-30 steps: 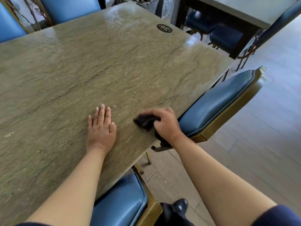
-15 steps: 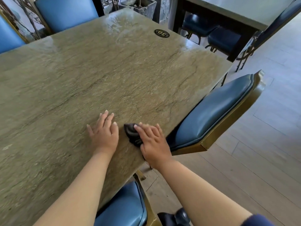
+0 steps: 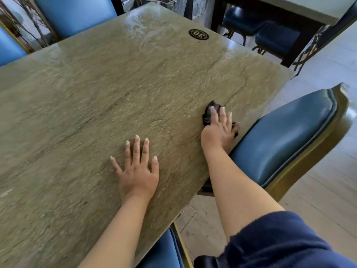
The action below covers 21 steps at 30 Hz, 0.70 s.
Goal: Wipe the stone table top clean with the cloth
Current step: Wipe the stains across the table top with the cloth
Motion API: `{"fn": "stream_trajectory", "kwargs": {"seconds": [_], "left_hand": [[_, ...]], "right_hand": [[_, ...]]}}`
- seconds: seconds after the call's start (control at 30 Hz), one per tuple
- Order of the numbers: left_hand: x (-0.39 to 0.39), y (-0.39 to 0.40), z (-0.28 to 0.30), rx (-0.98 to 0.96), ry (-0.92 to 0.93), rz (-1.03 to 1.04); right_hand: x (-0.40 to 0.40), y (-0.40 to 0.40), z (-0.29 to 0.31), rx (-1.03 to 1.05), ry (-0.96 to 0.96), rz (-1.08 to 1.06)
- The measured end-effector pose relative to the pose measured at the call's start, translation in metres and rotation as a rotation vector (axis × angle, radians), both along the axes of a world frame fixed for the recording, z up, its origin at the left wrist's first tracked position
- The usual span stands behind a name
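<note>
On stone table top [image 3: 81, 105]: one cloth [image 3: 209, 111] under flat right hand [image 3: 219, 130]; left hand [image 3: 138, 171] flat, grip empty.

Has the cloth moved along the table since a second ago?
Yes. The cloth under the right hand has slid up the table's right edge, away from the planted left hand.
</note>
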<state>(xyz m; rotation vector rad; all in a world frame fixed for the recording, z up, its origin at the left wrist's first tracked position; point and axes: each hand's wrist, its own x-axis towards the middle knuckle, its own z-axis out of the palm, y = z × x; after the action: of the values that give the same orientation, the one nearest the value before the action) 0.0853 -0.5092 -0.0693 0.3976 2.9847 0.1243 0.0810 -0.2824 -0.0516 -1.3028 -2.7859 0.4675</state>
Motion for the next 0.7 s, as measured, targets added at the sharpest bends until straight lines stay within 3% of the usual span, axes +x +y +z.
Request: {"fn": "stream_trajectory", "kwargs": {"seconds": [0.2,0.27,0.4,0.47,0.6,0.7], "left_hand": [[0.0,0.001,0.0,0.023,0.008,-0.004],[0.0,0.001,-0.001,0.038,0.006,-0.008],[0.0,-0.002,-0.002,0.063,0.013,-0.01],[0.0,-0.001,-0.002,0.056,0.014,-0.012],[-0.004,-0.002,0.002,0.138,-0.04,-0.021],[-0.003,-0.012,0.009,0.479,-0.107,-0.012]], "right_hand": [[0.057,-0.076,-0.002,-0.051,0.17,0.594],[0.06,-0.063,-0.004,-0.028,0.171,0.558],[0.037,-0.02,-0.005,0.013,0.072,0.023],[0.03,-0.015,-0.006,0.01,0.057,-0.072],[0.04,-0.027,-0.006,0.017,0.051,0.142],[0.058,-0.056,-0.001,-0.022,0.102,0.445]]}}
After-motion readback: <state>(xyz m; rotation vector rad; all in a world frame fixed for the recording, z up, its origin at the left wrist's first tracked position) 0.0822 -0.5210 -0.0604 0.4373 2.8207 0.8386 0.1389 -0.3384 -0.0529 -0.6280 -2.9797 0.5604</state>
